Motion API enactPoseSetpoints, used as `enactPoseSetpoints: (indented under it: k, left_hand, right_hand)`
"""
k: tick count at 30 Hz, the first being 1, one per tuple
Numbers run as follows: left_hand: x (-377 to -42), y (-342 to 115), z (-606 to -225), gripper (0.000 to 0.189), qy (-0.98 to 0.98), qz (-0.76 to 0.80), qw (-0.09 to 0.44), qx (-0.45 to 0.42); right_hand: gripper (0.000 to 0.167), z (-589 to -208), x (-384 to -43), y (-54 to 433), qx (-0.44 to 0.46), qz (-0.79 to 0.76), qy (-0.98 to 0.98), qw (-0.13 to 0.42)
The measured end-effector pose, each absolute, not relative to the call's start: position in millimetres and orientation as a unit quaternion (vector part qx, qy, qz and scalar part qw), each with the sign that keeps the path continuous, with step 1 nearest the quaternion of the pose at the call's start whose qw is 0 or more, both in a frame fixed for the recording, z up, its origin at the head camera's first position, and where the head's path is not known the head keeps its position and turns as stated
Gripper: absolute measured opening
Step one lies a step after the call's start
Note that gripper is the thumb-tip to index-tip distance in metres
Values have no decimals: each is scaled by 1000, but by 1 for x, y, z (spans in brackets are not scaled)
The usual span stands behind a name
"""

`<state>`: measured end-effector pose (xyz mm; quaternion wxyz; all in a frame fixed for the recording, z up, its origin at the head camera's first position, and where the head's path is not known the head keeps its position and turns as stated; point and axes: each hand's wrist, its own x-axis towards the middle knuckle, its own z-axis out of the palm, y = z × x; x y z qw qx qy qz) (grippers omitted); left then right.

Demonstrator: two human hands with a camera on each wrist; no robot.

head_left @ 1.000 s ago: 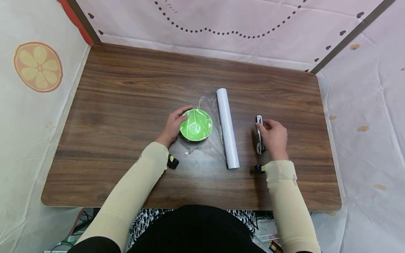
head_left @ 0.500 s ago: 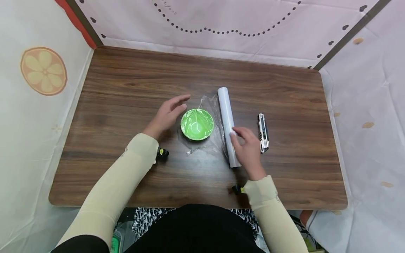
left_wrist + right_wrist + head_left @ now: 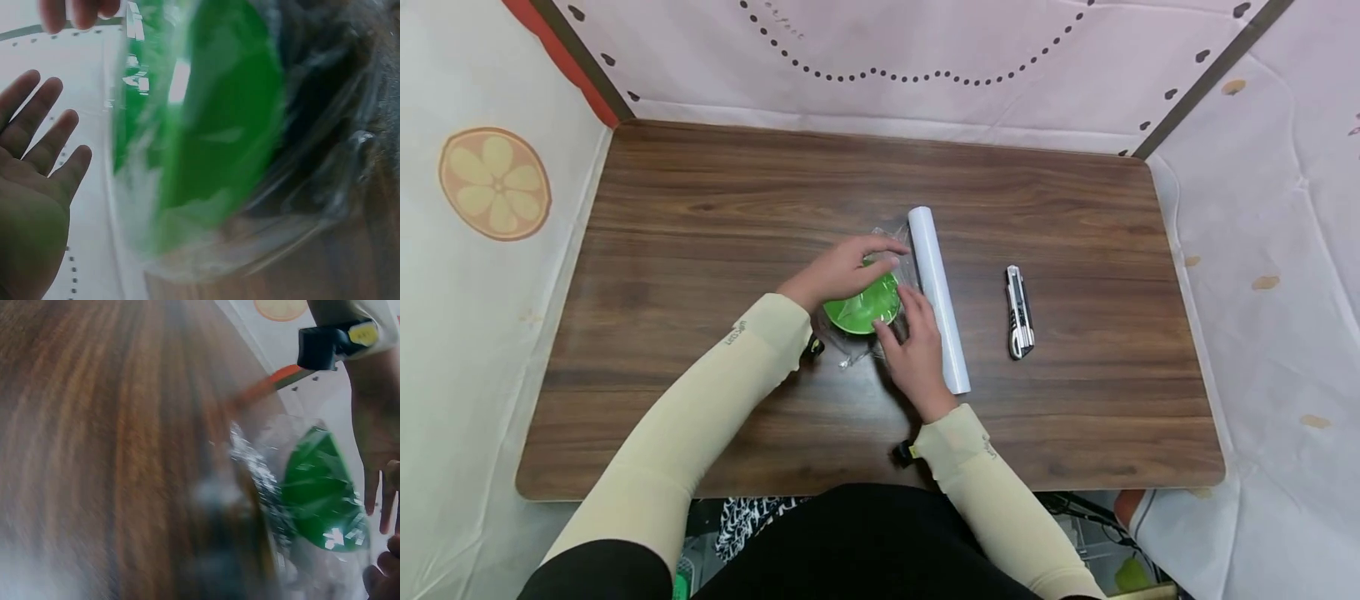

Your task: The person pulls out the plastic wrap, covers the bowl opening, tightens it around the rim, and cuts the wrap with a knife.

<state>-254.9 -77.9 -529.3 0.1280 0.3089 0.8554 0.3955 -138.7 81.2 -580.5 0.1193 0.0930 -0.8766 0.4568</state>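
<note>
A green bowl (image 3: 859, 315) stands mid-table with clear plastic film stretched over its mouth; loose film (image 3: 337, 187) spreads around its sides in the left wrist view. My left hand (image 3: 848, 268) reaches over the bowl's far side, its fingers extended and pointing right, hiding part of the rim. At the bowl's near right edge is my right hand (image 3: 916, 346), thumb and fingers spread apart. Neither hand grips anything. Just right of the hands lies a long white roll (image 3: 940, 300), angled slightly. In the right wrist view the film-covered bowl (image 3: 319, 487) appears beside the fingers.
A utility knife (image 3: 1019, 312) with a silver and black body lies right of the roll. The brown wooden table (image 3: 715, 200) has printed cloth walls (image 3: 880, 50) at its back and sides.
My right hand has let go of the utility knife and moved left past the roll to the bowl. My left hand has left the bowl's side, then moved right over it.
</note>
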Motion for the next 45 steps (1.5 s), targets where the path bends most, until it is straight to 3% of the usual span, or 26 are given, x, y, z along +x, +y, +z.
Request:
enactPoseSetpoints:
  k: [6, 18, 23, 29, 37, 45]
  left_hand:
    - [-259, -77, -546, 35, 853, 388, 138, 322]
    - [-262, -85, -554, 38, 872, 366, 169, 278]
    - [-263, -94, -562, 36, 866, 401, 170, 244]
    - [-259, -103, -573, 32, 858, 444, 176, 191]
    - [-249, -110, -583, 29, 827, 518, 167, 140]
    - [-234, -114, -594, 30, 783, 601, 130, 94]
  right_hand:
    - [78, -591, -138, 69, 74, 464, -877, 101]
    - [78, -607, -141, 64, 85, 485, -860, 131]
    - [81, -613, -142, 66, 62, 521, -844, 116]
    - [80, -621, -145, 67, 31, 550, -831, 78]
    - [79, -622, -150, 64, 26, 564, -822, 70]
    - [65, -621, -158, 58, 21, 610, -790, 58]
